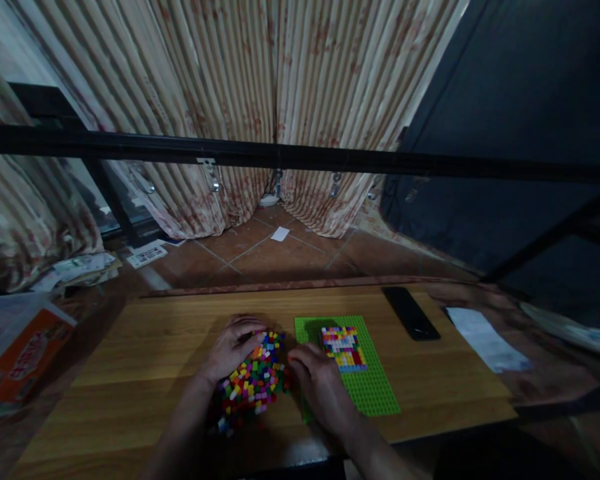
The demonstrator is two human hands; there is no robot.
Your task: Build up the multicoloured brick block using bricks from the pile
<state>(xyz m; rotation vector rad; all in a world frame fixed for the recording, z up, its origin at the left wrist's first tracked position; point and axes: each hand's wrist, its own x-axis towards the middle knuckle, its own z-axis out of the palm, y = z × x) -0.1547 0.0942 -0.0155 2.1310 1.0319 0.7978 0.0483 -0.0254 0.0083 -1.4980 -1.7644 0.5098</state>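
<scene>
A heap of small many-coloured building bricks [254, 383] lies on the wooden table [145, 353] in front of me. My left hand [230, 350] rests on the heap's upper left side, fingers curled over the bricks. My right hand [320, 390] lies at the heap's right edge, fingers bent towards the bricks and partly covering a green baseplate [375, 390]. A block of coloured bricks [344, 347] is fixed on the baseplate's upper part. What either hand holds is hidden.
A black phone [410, 312] lies at the table's back right, a sheet of paper [485, 337] beyond it. An orange box [17, 353] stands at the left. A black horizontal bar [300, 157] crosses the view above the table, with curtains behind.
</scene>
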